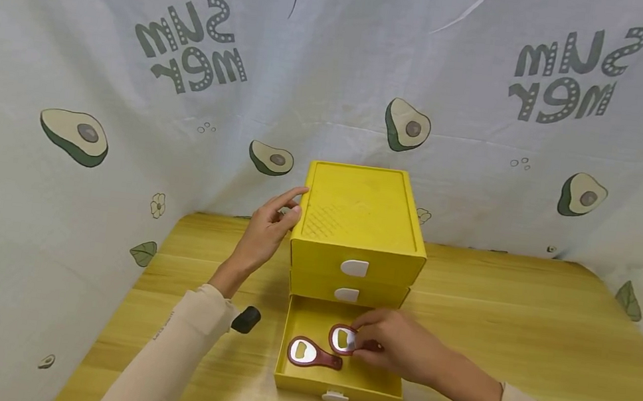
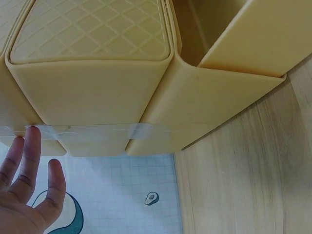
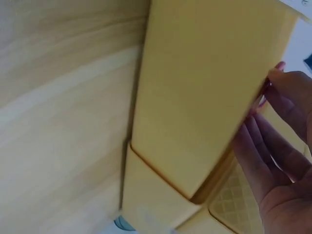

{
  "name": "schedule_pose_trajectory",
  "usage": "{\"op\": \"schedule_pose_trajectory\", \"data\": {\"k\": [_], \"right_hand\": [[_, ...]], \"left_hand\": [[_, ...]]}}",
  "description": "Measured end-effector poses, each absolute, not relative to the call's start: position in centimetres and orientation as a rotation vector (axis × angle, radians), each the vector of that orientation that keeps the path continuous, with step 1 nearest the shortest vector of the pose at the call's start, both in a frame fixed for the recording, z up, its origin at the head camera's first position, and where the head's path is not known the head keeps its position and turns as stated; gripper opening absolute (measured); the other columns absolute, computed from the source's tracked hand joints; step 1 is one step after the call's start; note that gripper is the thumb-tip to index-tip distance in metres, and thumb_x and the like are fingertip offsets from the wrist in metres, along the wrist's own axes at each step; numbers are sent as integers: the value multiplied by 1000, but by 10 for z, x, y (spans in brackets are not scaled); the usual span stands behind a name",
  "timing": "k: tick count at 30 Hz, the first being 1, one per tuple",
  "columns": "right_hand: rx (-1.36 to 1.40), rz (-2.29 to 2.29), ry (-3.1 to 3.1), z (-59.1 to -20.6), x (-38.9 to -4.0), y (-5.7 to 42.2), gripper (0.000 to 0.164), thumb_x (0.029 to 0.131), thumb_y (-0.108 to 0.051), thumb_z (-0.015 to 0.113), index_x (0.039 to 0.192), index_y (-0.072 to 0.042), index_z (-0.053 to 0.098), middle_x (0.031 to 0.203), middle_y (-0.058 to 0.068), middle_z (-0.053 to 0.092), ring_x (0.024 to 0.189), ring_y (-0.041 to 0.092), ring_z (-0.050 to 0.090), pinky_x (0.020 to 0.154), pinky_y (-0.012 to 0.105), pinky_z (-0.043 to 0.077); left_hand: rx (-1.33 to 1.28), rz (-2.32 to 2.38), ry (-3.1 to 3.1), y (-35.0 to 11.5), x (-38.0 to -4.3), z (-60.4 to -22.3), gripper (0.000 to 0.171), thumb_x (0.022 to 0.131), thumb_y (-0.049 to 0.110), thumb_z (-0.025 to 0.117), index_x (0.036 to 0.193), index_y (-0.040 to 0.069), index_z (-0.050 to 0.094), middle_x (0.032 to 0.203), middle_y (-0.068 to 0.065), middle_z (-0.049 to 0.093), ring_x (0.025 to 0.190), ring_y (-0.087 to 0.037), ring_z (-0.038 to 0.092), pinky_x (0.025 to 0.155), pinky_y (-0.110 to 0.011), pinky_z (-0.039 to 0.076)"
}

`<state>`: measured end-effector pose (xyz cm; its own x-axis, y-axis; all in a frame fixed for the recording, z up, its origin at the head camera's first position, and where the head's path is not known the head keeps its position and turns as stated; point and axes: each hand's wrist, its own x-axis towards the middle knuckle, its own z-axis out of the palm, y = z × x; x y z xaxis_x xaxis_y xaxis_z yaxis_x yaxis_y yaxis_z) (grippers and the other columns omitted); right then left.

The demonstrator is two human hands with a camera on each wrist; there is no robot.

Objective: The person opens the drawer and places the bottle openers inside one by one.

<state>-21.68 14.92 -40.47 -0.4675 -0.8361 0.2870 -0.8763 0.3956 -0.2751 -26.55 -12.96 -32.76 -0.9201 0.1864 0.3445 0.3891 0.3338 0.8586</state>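
A yellow three-drawer box (image 1: 363, 205) stands on the table with its bottom drawer (image 1: 367, 387) pulled out. My left hand (image 1: 262, 233) rests its fingertips on the box's upper left side; in the left wrist view its fingers (image 2: 32, 151) are extended beside the tape on the side wall. Over the open drawer, my right hand (image 1: 397, 345) pinches a dark red bottle opener (image 1: 342, 339) with a shiny metal head; its handle is hidden by the fingers. A second red bottle opener (image 1: 303, 351) lies in the drawer, handle pointing right.
White tab handles (image 1: 354, 268) mark the drawer fronts; the upper two drawers are closed. The wooden table (image 1: 498, 329) extends on both sides of the box. Behind it hangs a white cloth (image 1: 336, 82) printed with avocados and letters.
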Motion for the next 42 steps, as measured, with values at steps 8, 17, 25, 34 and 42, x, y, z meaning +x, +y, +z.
{"op": "schedule_pose_trajectory", "data": {"k": [8, 17, 25, 34, 42], "right_hand": [[1501, 582, -2590, -418, -222, 147, 5, 83, -15, 82, 80, -14, 78, 95, 1, 74, 81, 1, 62, 66, 13, 49], [1431, 523, -2622, -423, -224, 152, 7, 83, -22, 82, 80, -17, 79, 93, -2, 74, 81, 3, 63, 67, 18, 51], [1415, 427, -2618, -424, -223, 155, 11, 84, -21, 80, 77, -18, 72, 82, -9, 68, 72, -2, 53, 63, 19, 48], [1366, 550, -2558, -414, -209, 160, 6, 84, -19, 81, 84, -17, 75, 82, -11, 68, 72, 1, 58, 64, 20, 50], [1328, 745, -2368, -408, -181, 166, 9, 86, -19, 80, 94, -19, 77, 85, -11, 72, 72, -4, 61, 62, 10, 47]], "left_hand": [[-516, -1631, -2414, -129, -266, -327, 47, 105, 21, 46, 150, 10, 48, 126, -20, 57, 74, -19, 50, 67, -29, 41], [-519, -1629, -2414, -130, -266, -327, 46, 105, 20, 46, 150, 10, 48, 125, -20, 57, 73, -18, 48, 66, -29, 40], [-528, -1635, -2413, -129, -267, -329, 46, 105, 20, 46, 150, 10, 47, 125, -21, 57, 71, -18, 47, 67, -30, 40], [-523, -1633, -2409, -129, -267, -329, 46, 105, 20, 46, 150, 10, 48, 125, -21, 56, 73, -19, 49, 71, -32, 43], [-513, -1637, -2416, -129, -267, -329, 46, 105, 20, 46, 150, 11, 48, 124, -20, 56, 70, -18, 47, 67, -30, 41]]}}
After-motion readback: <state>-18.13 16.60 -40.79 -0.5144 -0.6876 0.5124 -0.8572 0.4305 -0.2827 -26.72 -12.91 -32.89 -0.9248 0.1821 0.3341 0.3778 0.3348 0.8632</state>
